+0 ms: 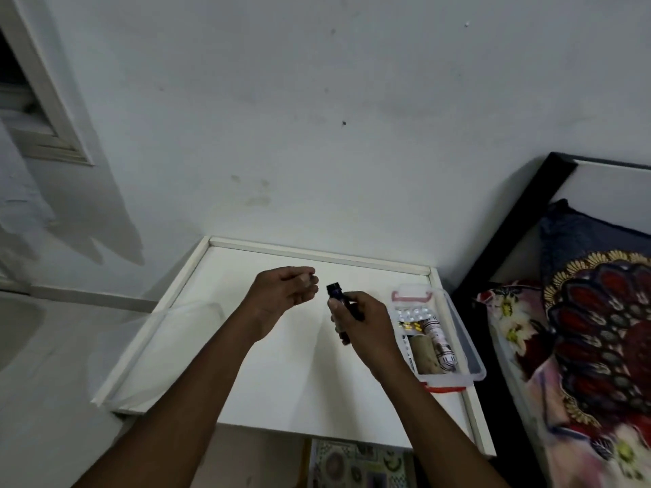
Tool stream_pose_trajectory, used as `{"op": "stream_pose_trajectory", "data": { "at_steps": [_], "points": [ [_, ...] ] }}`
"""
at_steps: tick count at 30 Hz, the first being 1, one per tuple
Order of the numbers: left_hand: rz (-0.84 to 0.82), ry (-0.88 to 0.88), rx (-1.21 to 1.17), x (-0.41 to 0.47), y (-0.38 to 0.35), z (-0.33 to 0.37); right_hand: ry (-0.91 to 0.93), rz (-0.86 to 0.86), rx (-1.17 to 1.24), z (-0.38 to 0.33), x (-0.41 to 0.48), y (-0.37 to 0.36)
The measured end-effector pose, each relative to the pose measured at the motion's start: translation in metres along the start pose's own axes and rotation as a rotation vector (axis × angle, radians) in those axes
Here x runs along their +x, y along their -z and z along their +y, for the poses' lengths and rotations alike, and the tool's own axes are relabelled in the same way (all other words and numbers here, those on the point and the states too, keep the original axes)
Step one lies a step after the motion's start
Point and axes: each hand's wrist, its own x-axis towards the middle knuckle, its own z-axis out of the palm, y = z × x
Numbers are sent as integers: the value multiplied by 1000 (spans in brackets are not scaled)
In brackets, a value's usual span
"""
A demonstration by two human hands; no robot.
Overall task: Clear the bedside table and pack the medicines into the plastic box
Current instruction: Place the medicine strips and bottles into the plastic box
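Bottle [334,290] near upright, cap tilted toward wall [317,135]; right hand [359,322] grip wrapped round it.

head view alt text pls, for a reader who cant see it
A person's right hand holds a small dark bottle over a white bedside table, while the left hand hovers close beside it with fingers curled. At the table's right edge an open clear plastic box holds blister packs and tubes.

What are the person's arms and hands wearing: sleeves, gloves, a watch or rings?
Both forearms are bare to the frame edge, with no sleeve. The left hand and the right hand have no gloves; no watch, bracelet or ring shows.
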Motion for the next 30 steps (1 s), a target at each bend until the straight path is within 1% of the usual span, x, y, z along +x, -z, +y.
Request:
{"op": "stream_pose_trajectory", "data": {
  "at_steps": [4, 6, 9, 13, 18, 21, 24, 26, 27, 30],
  "points": [
    [-22, -24, 10, 10, 4, -4, 68, -26, -108, 6, 12, 2],
    [-42, -18, 1, 13, 7, -5, 86, 30, -121, 7, 15, 1],
    [-124, 6, -22, 17, 10, -5, 116, 112, -108, 9, 21, 1],
    [-201, 5, 29, 17, 9, -1, 161, 132, -116, 8, 23, 1],
    [-184, -23, 166, 11, 9, 4, 268, 115, -221, 6, 20, 0],
    [-168, -55, 295, 8, 8, 5, 389, 147, -358, 5, 18, 0],
    [-146, -75, 334, 6, 7, 5, 452, 172, -390, 7, 16, -3],
    [-153, -103, 310, 7, 7, 5, 444, 177, -353, 7, 17, -4],
    [-161, -120, 293, 7, 7, 5, 409, 164, -306, 7, 17, -3],
    [-193, -148, 271, 9, 7, 6, 206, 55, -31, 4, 19, -1]
  ]
}}
